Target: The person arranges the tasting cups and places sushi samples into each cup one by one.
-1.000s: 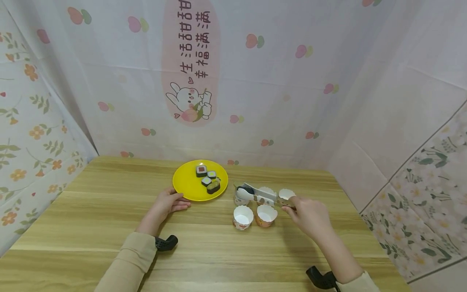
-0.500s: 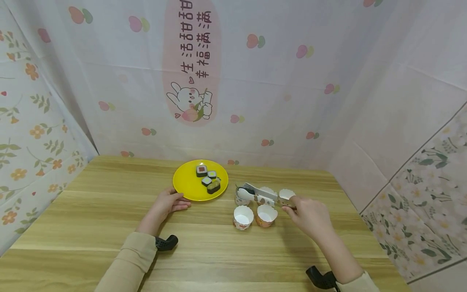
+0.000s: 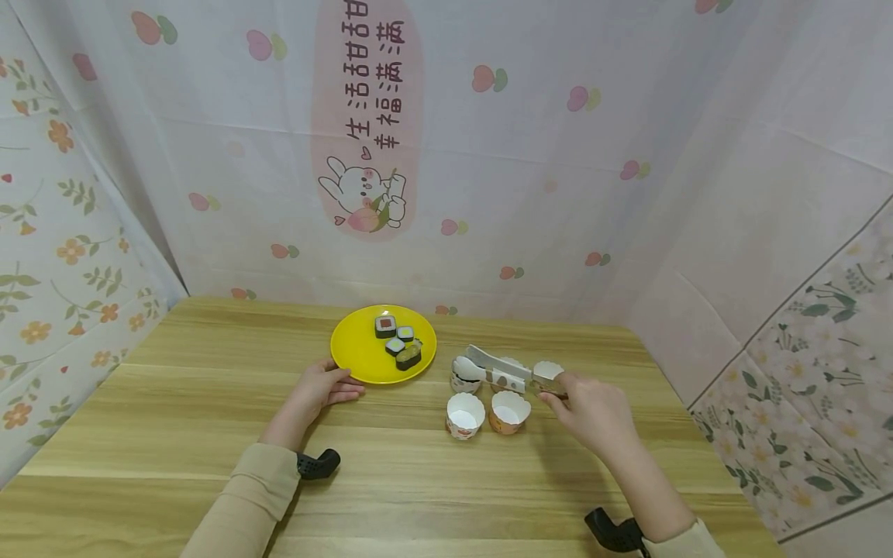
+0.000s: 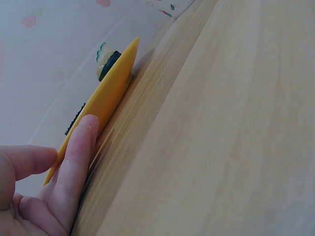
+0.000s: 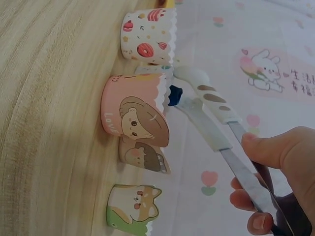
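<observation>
My left hand [image 3: 317,391] holds the near-left rim of a yellow plate [image 3: 356,358]. In the left wrist view, the thumb lies on the upper side and the fingers reach under the plate. Several sushi pieces [image 3: 385,327] sit on it. My right hand [image 3: 594,409] grips metal tongs [image 5: 246,169] with white, spotted, paw-like ends. Their ends are parted over the back-left paper cup [image 3: 464,384]. A dark piece [image 5: 174,95] shows at the tong ends in the right wrist view; the cup and tongs hide most of it.
Two white-lined paper cups stand in front, one patterned with sweets [image 3: 464,417] and one orange-pink [image 3: 509,412]. Behind them is another cup partly under the tongs, and a dog-print cup [image 5: 133,209] stands to the right. A patterned curtain [image 3: 544,194] hangs behind the wooden table [image 3: 391,480].
The tong ends have spread apart, and the dark piece between them has dropped lower into the back-left cup. My left hand and the plate stay where they were.
</observation>
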A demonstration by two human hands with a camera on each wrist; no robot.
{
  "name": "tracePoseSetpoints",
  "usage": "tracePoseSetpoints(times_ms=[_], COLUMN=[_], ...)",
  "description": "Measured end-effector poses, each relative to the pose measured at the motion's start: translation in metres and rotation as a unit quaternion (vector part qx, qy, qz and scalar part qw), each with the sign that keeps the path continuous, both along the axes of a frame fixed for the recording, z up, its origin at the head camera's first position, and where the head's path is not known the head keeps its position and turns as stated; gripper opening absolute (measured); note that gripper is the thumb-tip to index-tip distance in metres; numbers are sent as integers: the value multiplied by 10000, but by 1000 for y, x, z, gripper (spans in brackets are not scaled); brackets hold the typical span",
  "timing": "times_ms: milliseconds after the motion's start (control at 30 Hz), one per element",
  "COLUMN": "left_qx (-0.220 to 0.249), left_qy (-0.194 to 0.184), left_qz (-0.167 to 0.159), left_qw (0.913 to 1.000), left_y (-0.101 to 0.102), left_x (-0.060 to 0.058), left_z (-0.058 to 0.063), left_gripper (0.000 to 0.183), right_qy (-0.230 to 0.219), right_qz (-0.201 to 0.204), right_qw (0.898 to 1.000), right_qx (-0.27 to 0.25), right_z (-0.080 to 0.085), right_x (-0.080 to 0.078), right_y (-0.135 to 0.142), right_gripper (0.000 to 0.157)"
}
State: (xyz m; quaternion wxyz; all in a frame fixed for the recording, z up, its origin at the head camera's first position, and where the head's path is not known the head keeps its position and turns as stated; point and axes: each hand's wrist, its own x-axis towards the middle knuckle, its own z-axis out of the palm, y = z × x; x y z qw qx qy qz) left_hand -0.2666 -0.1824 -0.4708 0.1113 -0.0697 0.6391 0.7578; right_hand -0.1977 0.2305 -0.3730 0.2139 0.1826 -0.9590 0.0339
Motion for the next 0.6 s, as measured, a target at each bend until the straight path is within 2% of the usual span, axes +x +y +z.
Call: tracePoseSetpoints(times_ms=[600], left_qx=[-41], left_qy=[-48], left_qz=[21], left_qw=[10000], left_y=[0], left_x=[-1], left_z=[0], left_gripper=[43], right_qy=[237], right_qz=[246], right_qw=[9993], right_qx=[-144], right_z=[-3], right_x=[-6], right_y=[-11], right_gripper=[23])
